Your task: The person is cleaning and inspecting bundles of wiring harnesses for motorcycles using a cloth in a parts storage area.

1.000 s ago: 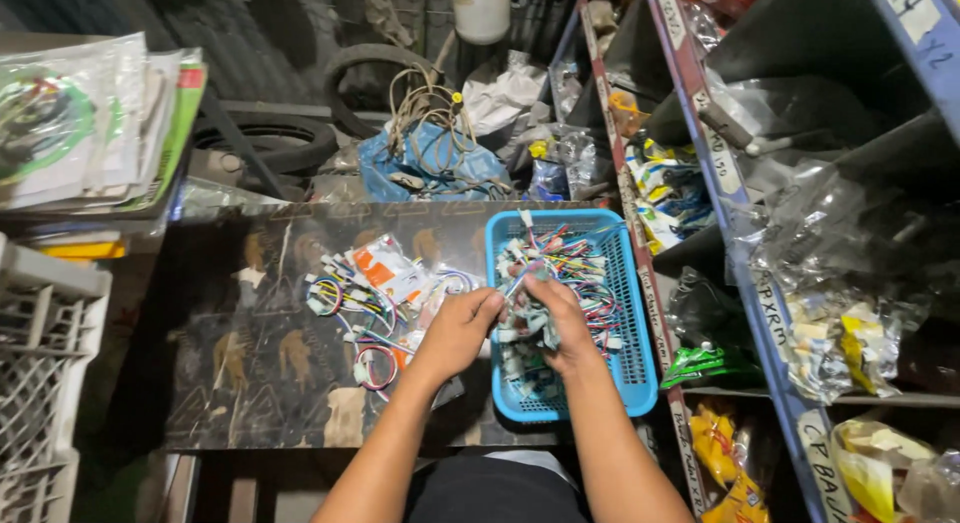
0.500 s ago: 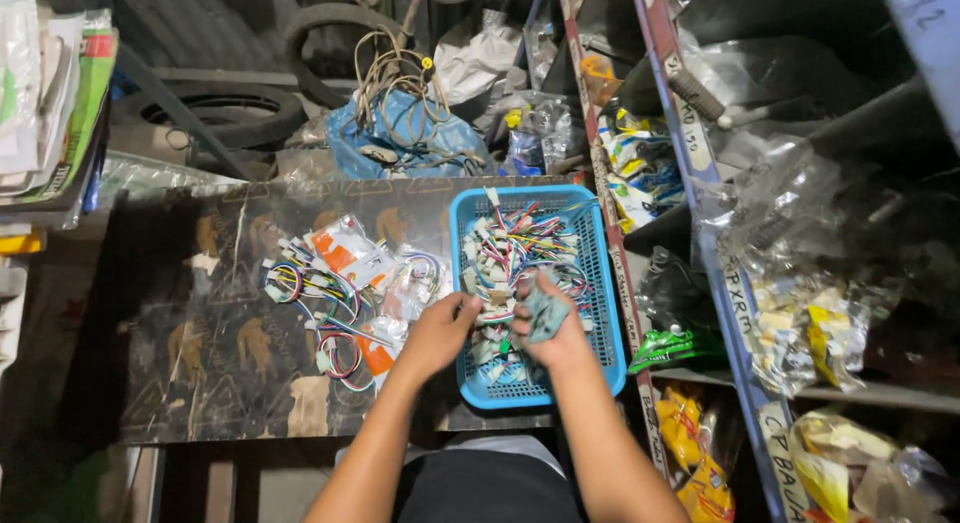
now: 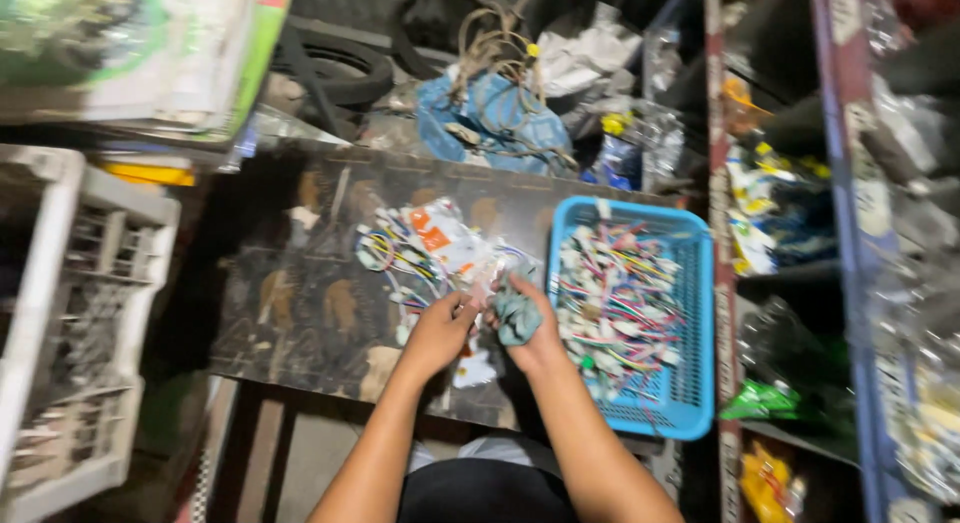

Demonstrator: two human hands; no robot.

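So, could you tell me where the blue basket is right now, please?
In the head view the blue basket sits on the right of the dark table, just beside the right hand and against the shelving.

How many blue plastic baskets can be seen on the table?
1. The blue basket sits at the table's right end, beside the right hand, filled with small wire bundles. The left hand is over the packets to its left. Others may be hidden beyond the frame.

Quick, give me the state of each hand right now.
Left hand: fingers curled, pinching at the bagged wire bundles on the table; grip blurred.
Right hand: closed around a grey-green cloth, beside the blue basket.
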